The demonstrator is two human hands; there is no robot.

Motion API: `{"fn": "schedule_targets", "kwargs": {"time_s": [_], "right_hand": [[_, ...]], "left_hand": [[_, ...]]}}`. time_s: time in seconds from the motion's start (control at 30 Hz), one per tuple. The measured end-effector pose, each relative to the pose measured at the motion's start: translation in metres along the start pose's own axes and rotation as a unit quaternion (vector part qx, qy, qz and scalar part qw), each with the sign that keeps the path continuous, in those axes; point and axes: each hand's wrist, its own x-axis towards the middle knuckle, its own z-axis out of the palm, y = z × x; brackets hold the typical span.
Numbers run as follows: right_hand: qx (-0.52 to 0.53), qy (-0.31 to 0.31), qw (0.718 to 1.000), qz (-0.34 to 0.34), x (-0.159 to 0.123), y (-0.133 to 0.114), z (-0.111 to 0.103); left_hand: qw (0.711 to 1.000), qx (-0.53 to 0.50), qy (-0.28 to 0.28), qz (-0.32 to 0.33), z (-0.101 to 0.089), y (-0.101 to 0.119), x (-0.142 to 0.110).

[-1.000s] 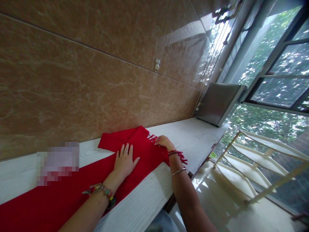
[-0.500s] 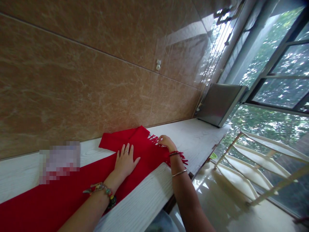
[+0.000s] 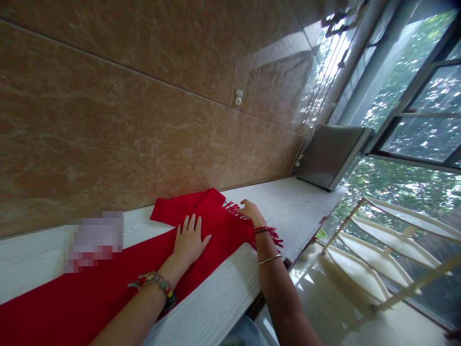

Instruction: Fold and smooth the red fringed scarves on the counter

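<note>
A long red scarf (image 3: pixel 137 269) lies spread along the white wood-grain counter (image 3: pixel 212 293), with one part folded over at an angle near the wall. My left hand (image 3: pixel 188 240) rests flat on it, fingers spread; a ring and a beaded bracelet show. At the scarf's fringed end, my right hand (image 3: pixel 251 214) is beside the red fringe (image 3: pixel 232 208), its fingers slightly bent and apart, wrist over the cloth. No strand is visibly gripped in it. More fringe sticks out beyond the right wrist, towards the counter's front edge.
Brown marble-look wall tiles (image 3: pixel 144 134) rise behind the counter. A blurred-out item (image 3: pixel 95 238) sits left by the wall. At the far end stands a grey metal box-like appliance (image 3: pixel 327 156). A cream tiered rack (image 3: pixel 382 254) is on the floor at right, near large windows.
My right hand's fingers have loosened and parted a little at the fringe. My left hand stays flat on the scarf. The whole view has shifted slightly.
</note>
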Motion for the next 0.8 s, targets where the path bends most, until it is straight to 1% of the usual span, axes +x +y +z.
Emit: {"fn": "schedule_targets", "kwargs": {"time_s": [0.07,0.1,0.2,0.27,0.37,0.43,0.47,0.53,0.6,0.7,0.8], "right_hand": [[-0.01,-0.022,1.0,-0.01,-0.002,0.0,0.002],[-0.016,-0.022,1.0,-0.011,-0.002,0.0,0.001],[-0.028,0.003,1.0,-0.012,-0.002,-0.001,-0.009],[-0.027,0.003,0.999,-0.028,-0.003,-0.005,-0.016],[-0.023,-0.044,0.997,-0.061,-0.007,-0.013,-0.019],[-0.028,-0.074,0.995,-0.066,-0.01,-0.014,-0.016],[-0.032,-0.08,0.994,-0.063,-0.011,-0.013,-0.015],[-0.04,-0.071,0.996,-0.048,-0.011,-0.01,-0.015],[-0.044,-0.046,0.997,-0.034,-0.01,-0.007,-0.018],[-0.035,-0.02,0.998,-0.038,-0.009,-0.009,-0.023],[-0.023,-0.041,0.997,-0.06,-0.01,-0.018,-0.019]], "left_hand": [[1.0,0.001,0.0,0.0,0.0,0.0,0.0],[1.0,0.001,0.0,0.001,0.0,0.0,-0.001],[1.0,0.004,0.004,-0.001,0.001,0.0,-0.001],[1.0,0.004,0.006,-0.002,0.001,-0.001,-0.001],[1.0,0.003,0.006,0.0,0.003,-0.001,-0.001],[1.0,0.002,0.005,0.002,0.003,-0.001,-0.001],[1.0,0.001,0.004,0.002,0.003,-0.001,0.0],[1.0,0.001,0.002,0.0,0.003,-0.001,0.0],[1.0,0.002,-0.001,-0.002,0.003,-0.001,0.0],[1.0,0.002,-0.001,-0.002,0.002,-0.001,0.0],[1.0,-0.002,0.003,0.003,0.001,-0.001,0.0]]}}
